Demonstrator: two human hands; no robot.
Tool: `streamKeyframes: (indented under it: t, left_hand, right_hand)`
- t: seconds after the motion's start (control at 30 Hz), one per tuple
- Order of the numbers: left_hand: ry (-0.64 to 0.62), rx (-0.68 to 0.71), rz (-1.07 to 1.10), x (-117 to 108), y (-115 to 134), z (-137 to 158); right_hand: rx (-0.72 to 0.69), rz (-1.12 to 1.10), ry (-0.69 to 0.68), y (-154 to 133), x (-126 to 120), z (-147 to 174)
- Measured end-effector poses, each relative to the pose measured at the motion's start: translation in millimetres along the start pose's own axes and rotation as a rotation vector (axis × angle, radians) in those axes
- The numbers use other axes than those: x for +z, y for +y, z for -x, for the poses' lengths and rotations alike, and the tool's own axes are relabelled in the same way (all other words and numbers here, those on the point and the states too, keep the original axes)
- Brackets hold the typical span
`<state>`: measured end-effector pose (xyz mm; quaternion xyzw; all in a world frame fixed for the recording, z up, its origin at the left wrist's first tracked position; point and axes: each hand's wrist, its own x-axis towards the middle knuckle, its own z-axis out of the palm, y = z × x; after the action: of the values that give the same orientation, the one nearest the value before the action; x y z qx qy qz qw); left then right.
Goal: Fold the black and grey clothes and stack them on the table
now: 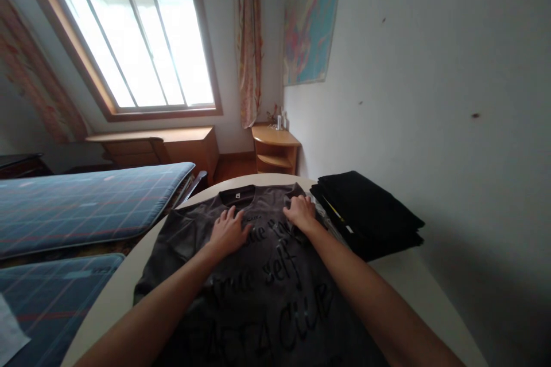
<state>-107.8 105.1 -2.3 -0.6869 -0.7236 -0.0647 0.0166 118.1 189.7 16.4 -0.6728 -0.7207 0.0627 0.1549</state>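
Your left hand (229, 231) rests open, fingers spread, just below the collar (237, 197). Your right hand (300, 212) is at the right shoulder, fingers curled; cannot tell whether it pinches cloth. Dark T-shirt (253, 307) lies directly beneath both, left hand nearer the neckline. Long axis runs from you outward, collar pointing windowward, on the pale table (424, 292).

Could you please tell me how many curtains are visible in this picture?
2. One curtain hangs left of the window, cut off by the picture's left edge; the other curtain hangs between the window and the wall map.
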Motion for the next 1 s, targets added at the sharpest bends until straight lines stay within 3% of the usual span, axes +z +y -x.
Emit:
streamKeyframes:
  t: [0.1, 0.2, 0.43, 0.53, 0.7, 1.0]
  left_hand:
    - [-0.006, 0.031, 0.057, 17.0, 18.1, 10.8]
    - [0.023, 0.025, 0.083, 28.4, 19.7, 16.0]
    - [0.017, 0.030, 0.094, 32.5, 14.7, 14.3]
    - [0.006, 0.036, 0.082, 32.5, 15.5, 13.6]
    - [-0.007, 0.016, 0.041, 29.9, 18.5, 15.1]
    - [0.003, 0.004, 0.045, 25.3, 21.0, 17.4]
  right_hand:
    - [0.019, -0.088, -0.004, 6.4, -3.4, -5.8]
    - [-0.003, -0.220, -0.006, 7.0, -5.6, -14.6]
    - [-0.234, -0.545, -0.037, -5.8, -3.4, -5.8]
    - [-0.302, -0.411, -0.050, -3.4, 0.0, 18.1]
    - [-0.345, -0.049, -0.282, 8.8, 11.3, 53.1]
    - [-0.302, -0.073, -0.288, 17.1, 2.8, 40.0]
